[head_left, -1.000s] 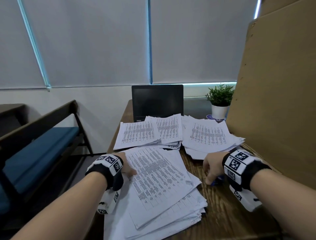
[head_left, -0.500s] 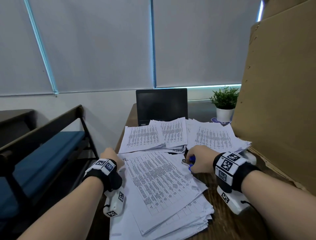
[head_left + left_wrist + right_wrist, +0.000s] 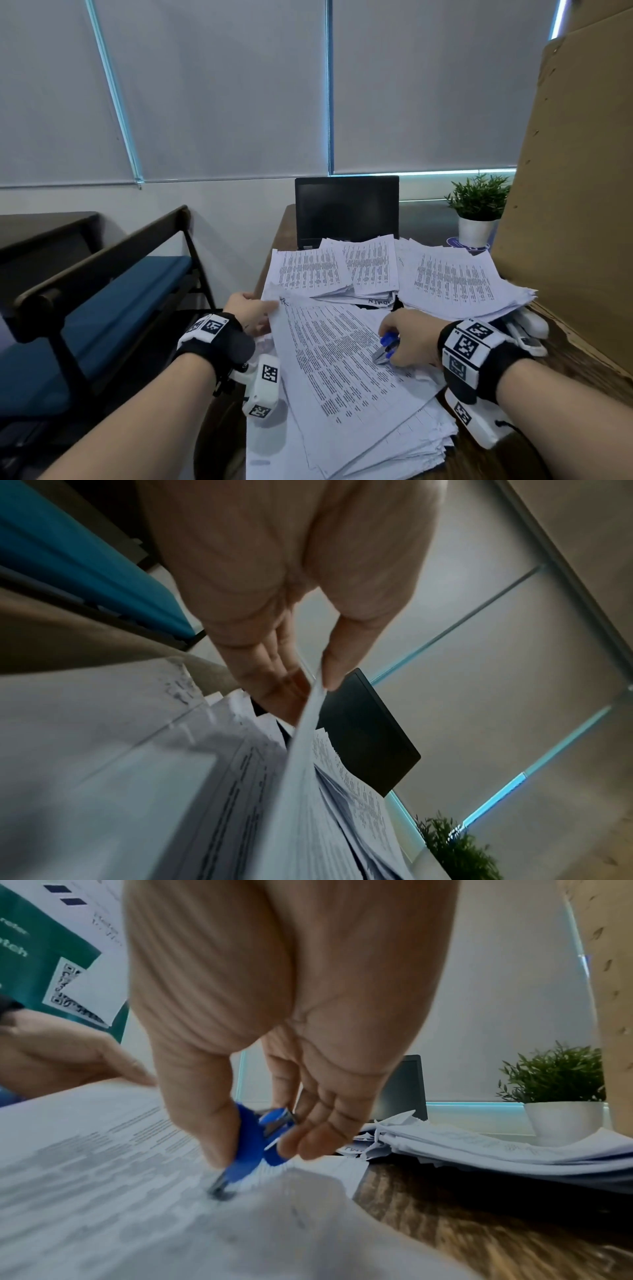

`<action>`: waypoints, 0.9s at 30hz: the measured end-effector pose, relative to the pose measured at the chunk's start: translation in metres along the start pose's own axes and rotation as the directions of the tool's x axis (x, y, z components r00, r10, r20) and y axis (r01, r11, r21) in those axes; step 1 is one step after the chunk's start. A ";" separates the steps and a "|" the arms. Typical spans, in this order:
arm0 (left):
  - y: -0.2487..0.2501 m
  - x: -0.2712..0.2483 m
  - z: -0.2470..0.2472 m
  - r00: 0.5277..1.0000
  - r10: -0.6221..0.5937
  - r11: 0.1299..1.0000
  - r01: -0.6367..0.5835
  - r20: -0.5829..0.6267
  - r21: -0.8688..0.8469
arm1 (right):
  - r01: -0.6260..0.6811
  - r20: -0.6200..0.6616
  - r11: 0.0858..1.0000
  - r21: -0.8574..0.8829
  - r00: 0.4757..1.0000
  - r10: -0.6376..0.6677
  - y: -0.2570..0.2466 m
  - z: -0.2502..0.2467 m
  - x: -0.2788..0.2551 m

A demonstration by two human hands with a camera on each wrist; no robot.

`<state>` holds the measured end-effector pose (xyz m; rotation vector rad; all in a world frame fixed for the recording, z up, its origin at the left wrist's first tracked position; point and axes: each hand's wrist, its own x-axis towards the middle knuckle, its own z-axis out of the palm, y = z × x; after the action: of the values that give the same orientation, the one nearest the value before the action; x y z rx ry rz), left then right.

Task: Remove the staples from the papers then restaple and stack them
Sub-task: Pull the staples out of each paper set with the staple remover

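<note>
Cardboard sheet (image 3: 575, 192) is standing tall along the right edge of the wooden worktop (image 3: 579, 373), where a dark laptop (image 3: 346, 209) and a potted plant (image 3: 478, 209) are sitting at the far end. Printed papers (image 3: 346, 370) are lying in a loose heap on the near side, with three more piles (image 3: 445, 277) fanned out just beyond them. Left hand (image 3: 248, 310) is pinching the top sheet's far left corner between thumb and fingers (image 3: 274, 674), lifting that edge off the heap. Right hand (image 3: 411, 337) is gripping a blue staple remover (image 3: 386, 347), fingers and thumb curled round it, its metal tip touching the top sheet near the right edge. White stapler (image 3: 531, 325) is lying beside the right-hand pile.
</note>
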<state>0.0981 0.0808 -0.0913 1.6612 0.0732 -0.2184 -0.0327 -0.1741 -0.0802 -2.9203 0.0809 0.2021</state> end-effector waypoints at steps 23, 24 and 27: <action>0.017 -0.036 -0.008 0.955 0.128 0.973 -0.069 0.266 -0.218 | 0.186 -0.421 0.899 0.396 0.907 -0.002 -0.027 -0.015 -0.008; 0.018 -0.037 -0.007 0.949 0.129 0.972 -0.063 0.289 -0.228 | 0.191 -0.414 0.906 0.379 0.910 -0.018 -0.030 -0.015 -0.009; 0.018 -0.039 -0.002 0.928 0.137 0.970 -0.054 0.347 -0.238 | 0.193 -0.421 0.940 0.280 0.905 -0.060 -0.038 -0.017 -0.009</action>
<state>0.0632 0.0838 -0.0660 1.3718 -0.2543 -0.4234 -0.0366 -0.1403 -0.0552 -2.5842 -0.0156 -0.4103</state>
